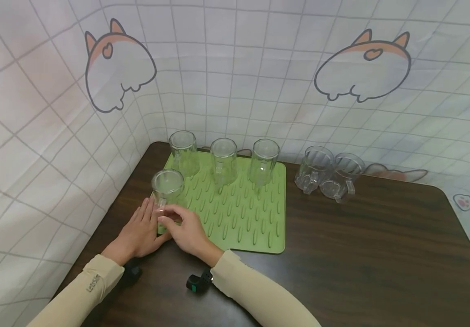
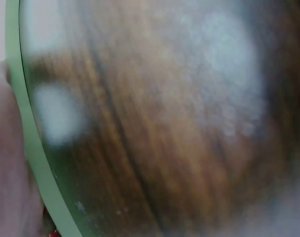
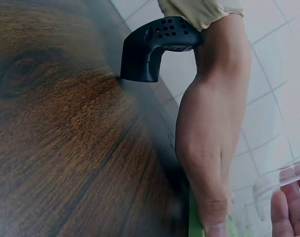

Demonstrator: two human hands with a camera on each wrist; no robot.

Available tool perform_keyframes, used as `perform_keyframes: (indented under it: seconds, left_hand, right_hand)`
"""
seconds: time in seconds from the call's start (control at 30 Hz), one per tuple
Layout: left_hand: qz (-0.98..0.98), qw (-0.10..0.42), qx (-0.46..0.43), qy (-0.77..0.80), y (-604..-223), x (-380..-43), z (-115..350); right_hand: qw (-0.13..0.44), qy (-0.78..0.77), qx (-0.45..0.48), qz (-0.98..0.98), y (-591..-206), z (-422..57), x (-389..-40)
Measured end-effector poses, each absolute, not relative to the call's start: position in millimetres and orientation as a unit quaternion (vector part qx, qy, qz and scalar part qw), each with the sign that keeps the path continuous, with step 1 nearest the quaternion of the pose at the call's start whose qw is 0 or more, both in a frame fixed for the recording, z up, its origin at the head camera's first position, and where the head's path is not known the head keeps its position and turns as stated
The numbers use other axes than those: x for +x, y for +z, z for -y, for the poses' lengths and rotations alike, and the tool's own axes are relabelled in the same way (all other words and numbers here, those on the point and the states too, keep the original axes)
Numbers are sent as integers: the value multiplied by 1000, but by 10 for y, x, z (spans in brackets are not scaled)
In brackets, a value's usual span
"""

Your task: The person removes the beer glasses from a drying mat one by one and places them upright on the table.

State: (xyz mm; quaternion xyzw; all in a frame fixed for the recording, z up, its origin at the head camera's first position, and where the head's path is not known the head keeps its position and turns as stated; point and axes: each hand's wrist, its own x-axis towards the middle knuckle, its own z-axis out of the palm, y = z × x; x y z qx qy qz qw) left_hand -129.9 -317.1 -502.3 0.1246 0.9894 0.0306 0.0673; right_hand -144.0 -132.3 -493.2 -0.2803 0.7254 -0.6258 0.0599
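Observation:
A clear glass mug (image 1: 168, 185) stands at the near left part of a green ridged mat (image 1: 255, 222). My right hand (image 1: 187, 228) pinches its handle, which also shows between the fingers (image 3: 283, 217) in the right wrist view. My left hand (image 1: 140, 232) lies with straight fingers at the mat's left edge, close beside this mug; its thumb reaches the mat's front edge. In the right wrist view the left hand (image 3: 209, 182) hangs down to the green edge. Behind, three more glass mugs stand in a row: left (image 1: 184, 154), middle (image 1: 224, 161) and right (image 1: 264, 161).
Two clear mugs, one (image 1: 315, 168) beside another (image 1: 342, 175), stand on the dark wooden table (image 1: 361, 254) right of the mat. A white gridded cloth (image 1: 235, 68) with cartoon animals rises behind and along the left side. Black wrist cameras (image 1: 199, 282) sit under the forearms.

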Motion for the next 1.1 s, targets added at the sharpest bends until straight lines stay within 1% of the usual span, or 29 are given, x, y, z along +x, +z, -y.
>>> perform_keyframes:
  seconds: [0.13, 0.33, 0.57, 0.7, 0.87, 1.1]
  left_hand:
    - [-990, 60, 120, 34, -5029, -1298, 3132]
    - [-991, 57, 112, 40, -5034, -1304, 3087]
    - [-991, 68, 103, 53, -5068, -1312, 3090]
    - [-991, 63, 105, 61, -5087, -1312, 3108]
    - [-990, 51, 106, 81, -5099, -1309, 3128]
    - [-990, 59, 106, 76, -5088, -1321, 3154]
  right_hand:
    - [45, -637, -270, -720, -4916, 1267, -1435]
    - [45, -651, -256, -713, -4890, 1166, -1437]
    - [38, -652, -250, -715, -4851, 1043, -1432]
    - [44, -656, -246, -712, -4825, 972, -1426]
    - [48, -658, -252, -708, -4813, 891, -1406]
    - [48, -661, -267, -700, -4779, 777, -1383]
